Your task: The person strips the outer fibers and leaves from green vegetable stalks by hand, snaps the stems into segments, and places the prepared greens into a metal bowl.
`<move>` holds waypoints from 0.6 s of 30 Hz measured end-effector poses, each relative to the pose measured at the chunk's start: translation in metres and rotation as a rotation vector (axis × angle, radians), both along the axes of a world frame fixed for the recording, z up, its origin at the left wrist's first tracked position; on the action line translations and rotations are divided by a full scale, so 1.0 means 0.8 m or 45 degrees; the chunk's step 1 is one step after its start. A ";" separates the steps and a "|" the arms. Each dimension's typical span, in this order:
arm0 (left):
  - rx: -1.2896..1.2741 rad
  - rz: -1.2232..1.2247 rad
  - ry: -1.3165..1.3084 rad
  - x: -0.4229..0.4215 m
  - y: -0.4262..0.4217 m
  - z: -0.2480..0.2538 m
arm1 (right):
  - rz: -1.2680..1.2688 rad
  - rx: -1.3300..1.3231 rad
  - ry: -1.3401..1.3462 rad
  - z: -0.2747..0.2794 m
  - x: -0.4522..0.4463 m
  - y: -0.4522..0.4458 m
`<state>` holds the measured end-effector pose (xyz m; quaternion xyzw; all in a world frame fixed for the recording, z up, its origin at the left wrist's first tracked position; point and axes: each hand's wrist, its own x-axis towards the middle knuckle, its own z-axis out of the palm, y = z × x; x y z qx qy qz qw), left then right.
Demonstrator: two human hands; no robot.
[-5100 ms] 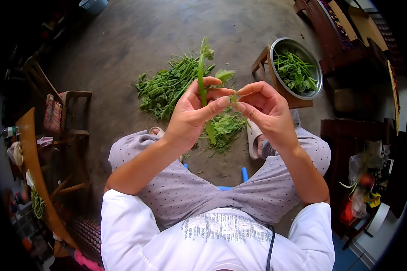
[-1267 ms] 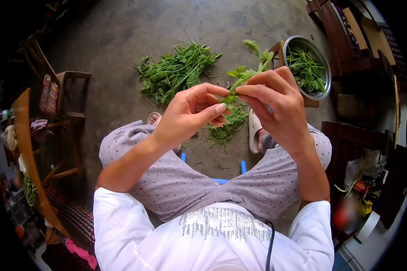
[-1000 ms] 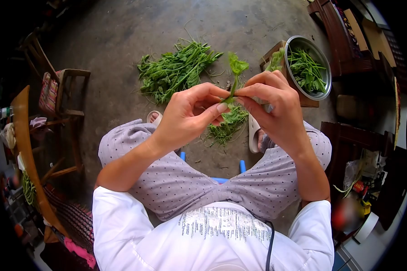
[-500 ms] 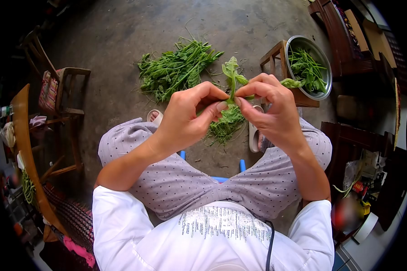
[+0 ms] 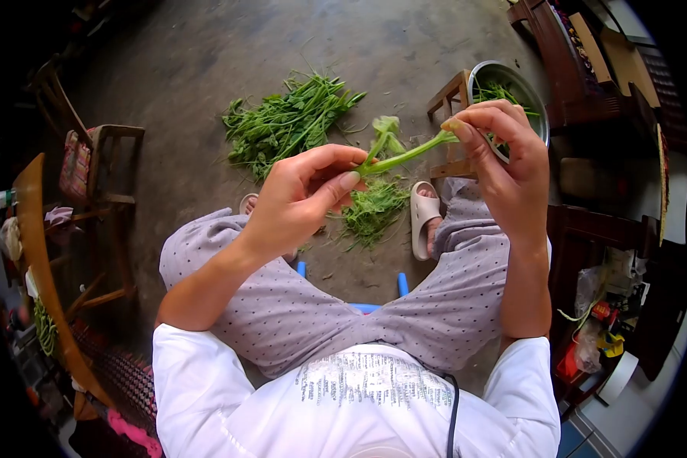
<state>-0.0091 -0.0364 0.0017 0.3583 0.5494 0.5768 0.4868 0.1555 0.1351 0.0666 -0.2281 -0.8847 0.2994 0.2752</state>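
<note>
My left hand (image 5: 305,191) is closed in a pinch on the base of a green leafy vine shoot (image 5: 406,158). The shoot stretches between my hands, with a pale curled leaf on a side stalk standing up near the left fingers. At its other end, my right hand (image 5: 507,156) pinches the stem between thumb and fingers. Under the shoot, on the floor between my feet, lies a small heap of light green trimmings (image 5: 374,212). A larger pile of leafy green stems (image 5: 290,122) is spread on the floor further out.
Behind my right hand, a metal basin (image 5: 540,114) holding green stems rests on a wooden stool (image 5: 452,99). A wooden chair (image 5: 91,164) and a wooden table edge (image 5: 32,229) are at left. Dark wooden furniture (image 5: 561,76) lines the right side.
My right hand has moved right and slightly up, away from my left hand. The shoot, earlier upright between close fingertips, now spans the gap. My left hand has stayed nearly in place.
</note>
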 end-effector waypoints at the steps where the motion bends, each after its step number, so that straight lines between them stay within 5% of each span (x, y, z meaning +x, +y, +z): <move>1: 0.005 -0.001 -0.003 -0.001 0.001 -0.001 | 0.036 0.048 -0.055 0.003 0.003 0.006; 9: 0.079 0.114 -0.063 -0.007 0.001 -0.001 | 0.246 0.456 -0.274 -0.013 0.011 0.014; 16: 0.040 0.187 0.056 -0.009 0.006 -0.007 | 0.254 0.270 -0.207 -0.015 0.011 0.013; 18: 0.172 0.229 0.404 -0.004 0.009 -0.005 | 0.276 0.265 -0.178 -0.014 0.008 0.009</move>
